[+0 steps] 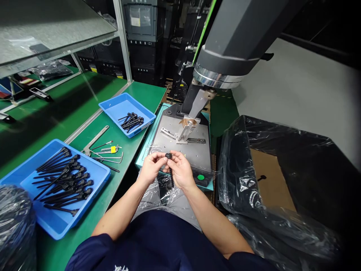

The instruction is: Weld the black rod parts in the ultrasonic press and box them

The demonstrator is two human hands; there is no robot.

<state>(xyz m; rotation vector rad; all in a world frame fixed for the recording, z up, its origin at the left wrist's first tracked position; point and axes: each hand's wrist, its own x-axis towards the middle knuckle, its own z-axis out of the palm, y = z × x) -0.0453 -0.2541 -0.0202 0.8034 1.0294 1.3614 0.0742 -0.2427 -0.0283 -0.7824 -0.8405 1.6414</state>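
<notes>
Between my two hands is a black rod-like part [168, 155] with a thick knobbed head, its thin shaft hanging downward over my lap. My left hand [152, 165] pinches the head from the left with thumb and fingers. From the other side my right hand [180, 169] grips the same part just below the head, partly hiding the shaft. Just beyond my hands stands the machine's grey base plate [197, 160], carrying a metal fixture [185, 131] under the machine head [220, 71].
A large blue tray [100, 169] with several black rod-like parts lies left; a smaller blue tray [113, 103] holds more. Hex keys [113, 158] and an adjustable wrench [96, 139] lie between them. At right stands a plastic-lined bin [234, 165] with cardboard and one black part inside.
</notes>
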